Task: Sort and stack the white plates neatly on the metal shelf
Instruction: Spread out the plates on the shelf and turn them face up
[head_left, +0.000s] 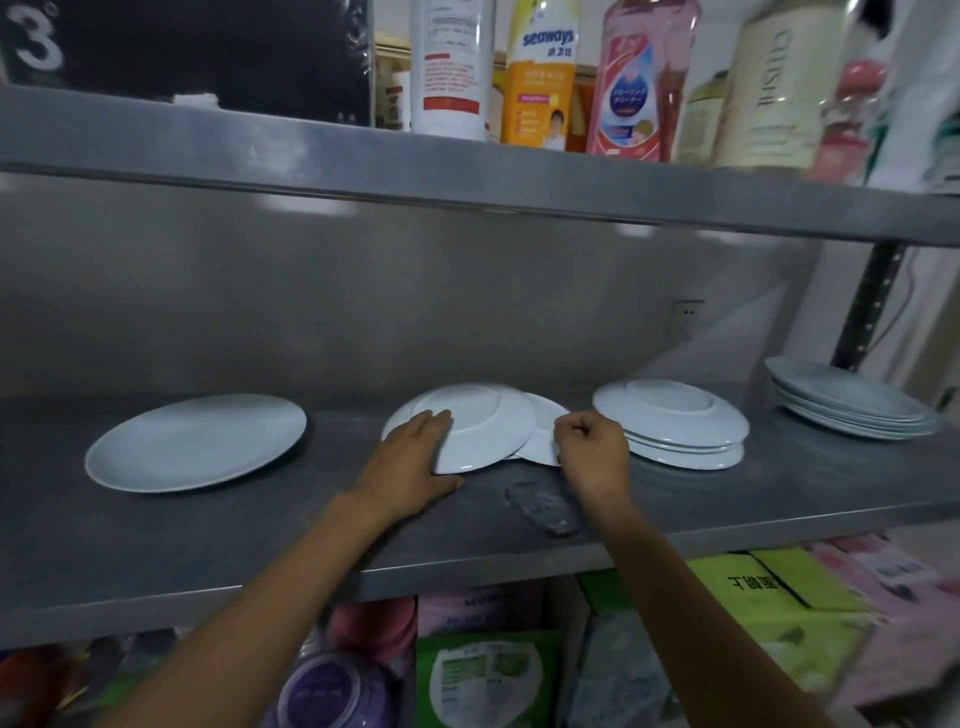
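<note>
On the metal shelf (208, 540) a single white plate (195, 441) lies upright at the left. In the middle an upside-down white plate (483, 426) leans over another plate (543, 434) beneath it. My left hand (410, 457) grips the front-left rim of the upside-down plate, fingers on top and thumb under. My right hand (589, 452) has curled fingers at the right rim of the lower plate. To the right sits a stack of upside-down plates (675, 421), and at the far right a stack of upright plates (852, 402).
A clear crumpled plastic scrap (543, 506) lies near the shelf's front edge below my right hand. Bottles of cleaning product (540, 73) stand on the shelf above. Packaged goods (488, 670) fill the shelf below. A dark upright post (862, 312) stands at the right.
</note>
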